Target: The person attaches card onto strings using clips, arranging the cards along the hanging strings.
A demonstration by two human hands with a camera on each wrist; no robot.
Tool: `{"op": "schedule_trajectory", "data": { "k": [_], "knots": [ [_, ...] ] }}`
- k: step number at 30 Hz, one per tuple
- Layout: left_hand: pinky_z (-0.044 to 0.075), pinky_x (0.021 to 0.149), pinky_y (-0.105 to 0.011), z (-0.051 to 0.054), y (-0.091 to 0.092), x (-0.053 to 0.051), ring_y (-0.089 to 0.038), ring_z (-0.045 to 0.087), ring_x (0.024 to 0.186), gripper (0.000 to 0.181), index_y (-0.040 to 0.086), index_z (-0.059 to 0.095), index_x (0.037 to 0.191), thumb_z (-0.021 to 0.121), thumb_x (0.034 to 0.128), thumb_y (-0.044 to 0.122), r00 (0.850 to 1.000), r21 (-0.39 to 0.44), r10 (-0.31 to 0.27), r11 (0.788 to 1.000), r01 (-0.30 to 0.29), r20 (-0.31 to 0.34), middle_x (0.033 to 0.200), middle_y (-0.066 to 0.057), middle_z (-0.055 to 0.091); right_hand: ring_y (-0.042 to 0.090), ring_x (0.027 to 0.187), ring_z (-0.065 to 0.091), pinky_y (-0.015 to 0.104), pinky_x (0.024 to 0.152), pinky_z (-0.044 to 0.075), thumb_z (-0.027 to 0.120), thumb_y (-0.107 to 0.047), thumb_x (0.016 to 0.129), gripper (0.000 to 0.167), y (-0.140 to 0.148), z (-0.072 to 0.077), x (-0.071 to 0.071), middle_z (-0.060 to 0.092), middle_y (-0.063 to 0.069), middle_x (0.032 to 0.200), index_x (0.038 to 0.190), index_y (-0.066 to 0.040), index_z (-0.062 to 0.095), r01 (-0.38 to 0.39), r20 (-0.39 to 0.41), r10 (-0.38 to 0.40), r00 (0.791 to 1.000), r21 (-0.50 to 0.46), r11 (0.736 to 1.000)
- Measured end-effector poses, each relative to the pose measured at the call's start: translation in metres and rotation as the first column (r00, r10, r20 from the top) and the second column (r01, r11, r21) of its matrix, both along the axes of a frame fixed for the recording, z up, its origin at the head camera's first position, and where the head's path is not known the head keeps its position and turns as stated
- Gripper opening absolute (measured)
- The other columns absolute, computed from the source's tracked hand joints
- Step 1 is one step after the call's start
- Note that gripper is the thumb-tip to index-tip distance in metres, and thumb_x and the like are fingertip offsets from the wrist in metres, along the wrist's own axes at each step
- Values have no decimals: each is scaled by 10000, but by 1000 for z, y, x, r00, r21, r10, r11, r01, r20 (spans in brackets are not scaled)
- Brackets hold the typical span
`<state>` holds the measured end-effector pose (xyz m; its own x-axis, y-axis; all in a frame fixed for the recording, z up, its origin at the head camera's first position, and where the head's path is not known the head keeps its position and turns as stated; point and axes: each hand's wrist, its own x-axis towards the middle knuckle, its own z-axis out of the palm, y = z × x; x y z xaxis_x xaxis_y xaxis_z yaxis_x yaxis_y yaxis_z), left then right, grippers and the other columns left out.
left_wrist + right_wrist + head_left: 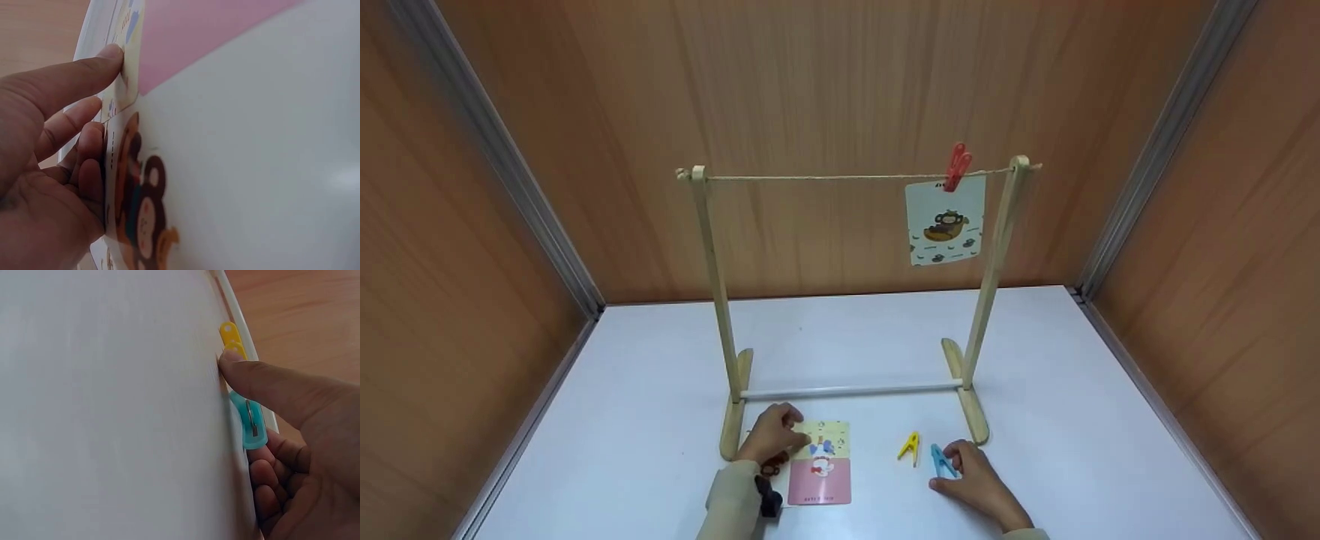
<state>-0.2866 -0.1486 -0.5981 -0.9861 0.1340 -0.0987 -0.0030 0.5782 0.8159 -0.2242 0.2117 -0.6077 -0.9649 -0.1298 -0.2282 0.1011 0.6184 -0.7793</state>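
My left hand [771,435] is at the left side of a yellow card [832,431] printed with small figures. In the left wrist view the thumb lies on that card, with the other fingertips by its edge. Below it lies a pink card [820,487], and a monkey-print card [149,214] is partly hidden under the hand. My right hand [973,480] is around a blue clothespin [940,459] lying on the table, thumb and index finger on either side with a gap. A yellow clothespin [910,448] lies to its left.
A wooden stand [711,277] with a white crossbar [851,391] rises behind the cards. On its string [810,178] a red clothespin [958,166] holds a monkey card [945,244] near the right post. Wood-grain panels [840,82] wall the white table [622,420].
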Motion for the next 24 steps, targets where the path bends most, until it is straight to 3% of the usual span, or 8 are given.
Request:
{"op": "schedule_trajectory", "data": {
  "k": [17,24],
  "knots": [
    [429,685,-303,1,0,2,-191,495,802,332,22,620,1012,792,738,97,999,16,27,999,-27,28,920,-99,540,204,880,414,313,738,362,783,-313,789,506,4,0,1,445,58,935,1143,-42,543,-40,-15,40,999,8,999],
    [405,682,-304,-2,-1,0,-185,471,780,335,3,620,996,794,723,88,1000,22,1,1000,-1,-16,894,-105,545,178,835,374,255,685,298,784,-293,792,456,5,-2,2,407,35,892,1080,-28,550,-71,-74,70,995,-6,997]
  ]
}}
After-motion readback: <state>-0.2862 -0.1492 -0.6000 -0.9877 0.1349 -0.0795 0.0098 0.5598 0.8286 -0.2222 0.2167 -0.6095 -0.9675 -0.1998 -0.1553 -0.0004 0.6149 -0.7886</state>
